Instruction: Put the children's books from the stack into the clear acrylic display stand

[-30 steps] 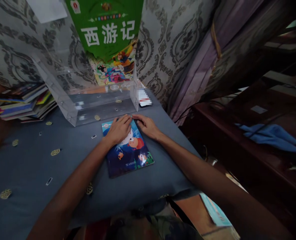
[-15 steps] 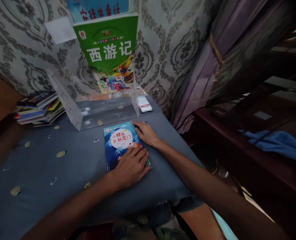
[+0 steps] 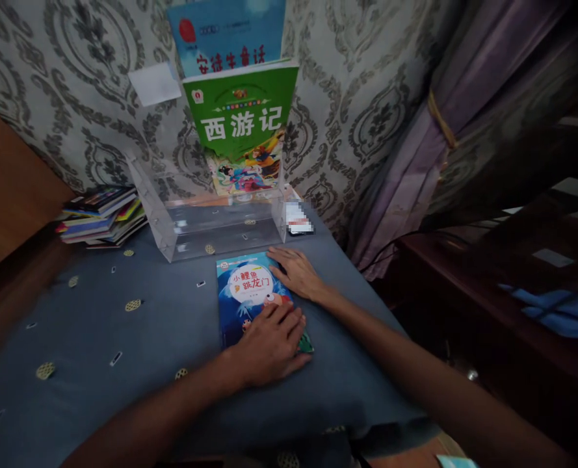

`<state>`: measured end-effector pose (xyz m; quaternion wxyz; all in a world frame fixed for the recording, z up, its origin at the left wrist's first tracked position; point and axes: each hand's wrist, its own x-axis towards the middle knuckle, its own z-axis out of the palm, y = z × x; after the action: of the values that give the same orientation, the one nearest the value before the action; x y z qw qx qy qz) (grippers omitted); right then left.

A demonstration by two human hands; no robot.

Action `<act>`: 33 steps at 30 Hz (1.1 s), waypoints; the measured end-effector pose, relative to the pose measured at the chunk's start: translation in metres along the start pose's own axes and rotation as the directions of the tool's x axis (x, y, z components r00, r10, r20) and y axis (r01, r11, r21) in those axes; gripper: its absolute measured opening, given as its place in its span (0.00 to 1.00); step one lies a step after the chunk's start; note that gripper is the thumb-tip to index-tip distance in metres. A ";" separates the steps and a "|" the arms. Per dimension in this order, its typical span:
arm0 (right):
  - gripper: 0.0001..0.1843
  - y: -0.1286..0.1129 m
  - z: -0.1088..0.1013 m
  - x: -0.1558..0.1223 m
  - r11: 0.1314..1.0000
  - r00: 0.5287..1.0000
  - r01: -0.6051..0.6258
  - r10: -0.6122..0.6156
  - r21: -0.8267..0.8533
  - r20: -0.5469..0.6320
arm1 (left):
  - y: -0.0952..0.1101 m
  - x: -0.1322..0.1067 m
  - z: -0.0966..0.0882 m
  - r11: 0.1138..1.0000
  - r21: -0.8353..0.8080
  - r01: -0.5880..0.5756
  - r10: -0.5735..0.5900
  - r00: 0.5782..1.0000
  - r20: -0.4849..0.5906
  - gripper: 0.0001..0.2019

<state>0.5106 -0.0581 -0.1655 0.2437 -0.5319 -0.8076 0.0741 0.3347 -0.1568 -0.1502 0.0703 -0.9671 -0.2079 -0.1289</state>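
Observation:
A blue children's picture book (image 3: 244,289) lies flat on the grey-blue tablecloth (image 3: 123,351). My left hand (image 3: 269,341) lies flat on the book's near end, fingers stretched out. My right hand (image 3: 296,273) rests open on the book's right edge near its top corner. Behind the book stands a clear acrylic book stand (image 3: 210,224) against the wall. A green book (image 3: 242,117) stands upright in it, with a blue book (image 3: 225,39) behind that.
A stack of colourful books (image 3: 101,214) lies at the back left of the table. A small white card (image 3: 299,218) sits by the stand's right end. Purple curtain (image 3: 415,143) and dark wooden furniture (image 3: 503,286) stand to the right. The table's near right corner drops off.
My left hand slid from the book's top end to its near end, uncovering the title. My right hand stays at the right edge. The view has tilted upward, showing the blue book.

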 end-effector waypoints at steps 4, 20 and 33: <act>0.22 0.000 0.003 0.001 1.000 1.000 0.002 -0.003 -0.012 -0.020 | -0.001 0.002 -0.002 0.999 0.027 -0.019 0.018 0.999 0.035 0.30; 0.19 -0.008 0.005 0.012 0.997 0.999 0.020 -0.022 -0.079 -0.028 | -0.012 0.010 0.005 0.993 0.118 -0.028 0.031 0.999 -0.026 0.27; 0.23 -0.048 0.021 0.039 0.919 0.903 0.333 -0.376 0.213 0.207 | -0.009 0.009 0.008 0.999 0.034 0.028 -0.026 0.999 -0.037 0.26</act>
<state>0.4494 -0.0408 -0.1531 0.1971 -0.3395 -0.9052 0.1627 0.3400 -0.1438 -0.1544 0.0893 -0.9603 -0.2218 -0.1439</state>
